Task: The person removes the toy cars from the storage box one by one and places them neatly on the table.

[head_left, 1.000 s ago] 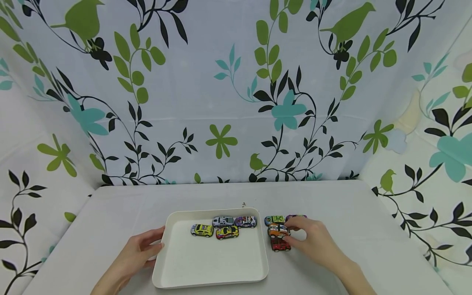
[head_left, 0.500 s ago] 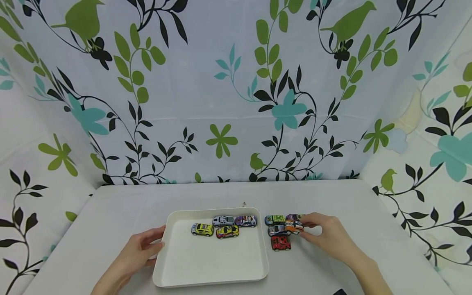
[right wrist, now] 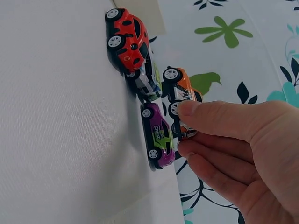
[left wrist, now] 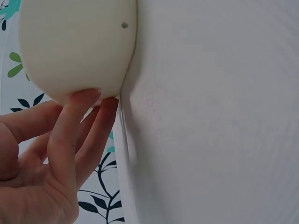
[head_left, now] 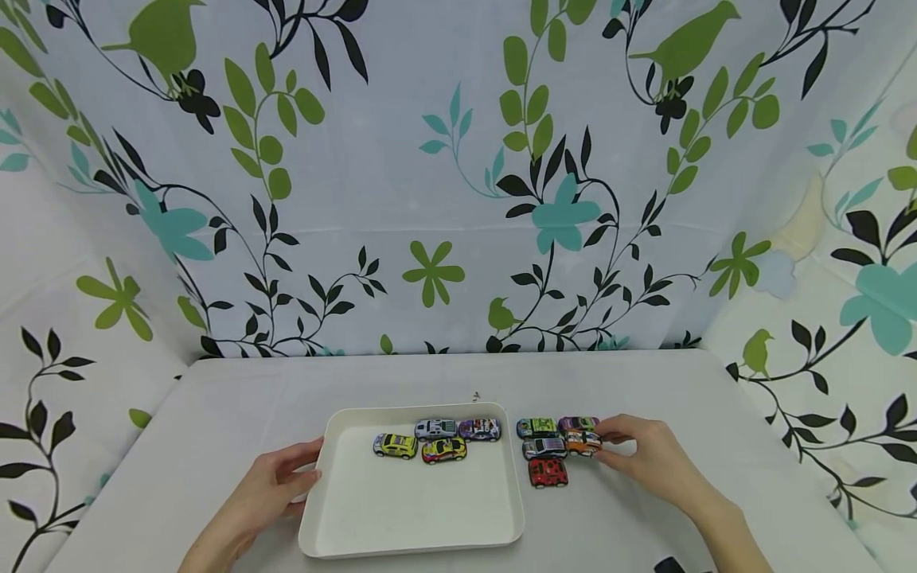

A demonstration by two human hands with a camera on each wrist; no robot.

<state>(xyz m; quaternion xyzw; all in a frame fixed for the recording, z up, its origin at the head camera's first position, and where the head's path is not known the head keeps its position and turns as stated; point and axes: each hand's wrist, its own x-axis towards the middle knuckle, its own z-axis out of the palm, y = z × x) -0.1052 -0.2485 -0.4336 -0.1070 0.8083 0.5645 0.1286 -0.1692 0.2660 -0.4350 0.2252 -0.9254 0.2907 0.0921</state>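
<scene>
My left hand [head_left: 261, 493] holds the left side of a white tray [head_left: 408, 513]; the left wrist view has its fingertips against the rim of the tray [left wrist: 77, 51]. Between thumb and fingers, my right hand [head_left: 662, 465] pinches an orange toy car [head_left: 583, 443]. That car sits just in front of a purple car [head_left: 576, 423] and beside a silver one [head_left: 542, 448]. In the right wrist view a narrow gap shows between the orange car [right wrist: 184, 91] and the purple-and-green car [right wrist: 159, 135].
Several toy cars lie at the tray's back, among them a yellow one [head_left: 395, 446]. Right of the tray are a green car [head_left: 536, 427] and a red, black-spotted car [head_left: 548, 473]. A dark object [head_left: 669, 565] shows at the bottom edge. Patterned cloth [head_left: 344, 199] stands behind the table.
My right hand has carried the orange car rightward, off the silver car it covered, to that car's right side. The dark object has come into view at the bottom. My left hand stays on the tray.
</scene>
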